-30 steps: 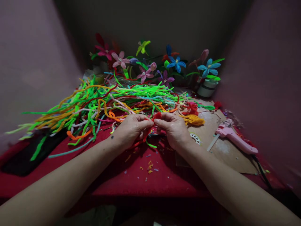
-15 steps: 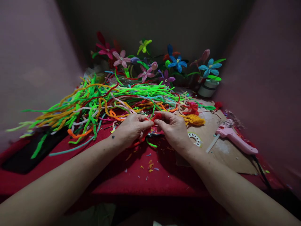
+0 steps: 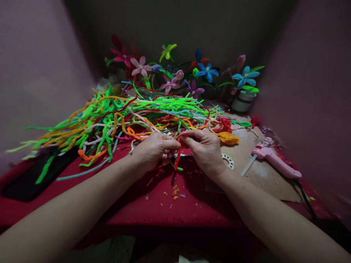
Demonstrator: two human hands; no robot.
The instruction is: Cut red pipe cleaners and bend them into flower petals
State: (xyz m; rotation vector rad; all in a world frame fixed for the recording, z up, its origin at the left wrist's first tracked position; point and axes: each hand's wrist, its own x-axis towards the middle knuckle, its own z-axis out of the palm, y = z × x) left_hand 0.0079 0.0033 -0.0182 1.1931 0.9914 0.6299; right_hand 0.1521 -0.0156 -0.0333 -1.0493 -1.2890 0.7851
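A red pipe cleaner [image 3: 177,159] is pinched between my two hands over the red-covered table [image 3: 192,208], one end of it hanging down. My left hand [image 3: 157,149] is closed on it from the left, thumb and forefinger pressed together. From the other side my right hand [image 3: 204,148] pinches its upper part between thumb and fingertips. Beneath the hands lie a short green pipe cleaner piece and a shiny metal tool, mostly hidden. Just behind spreads a big heap of pipe cleaners [image 3: 161,106], largely bright green, with orange, white and red ones.
At right a pink glue gun [image 3: 274,157] rests on a cardboard sheet [image 3: 263,184], near a white ring with holes [image 3: 228,160]. Fuzzy flowers [image 3: 208,72] and a small jar [image 3: 243,101] stand at the back. A black flat object [image 3: 24,188] lies left. Walls rise on both sides.
The red pipe cleaner has shifted in my fingers, and an end of it now dangles below them. Both hands stay in nearly the same place.
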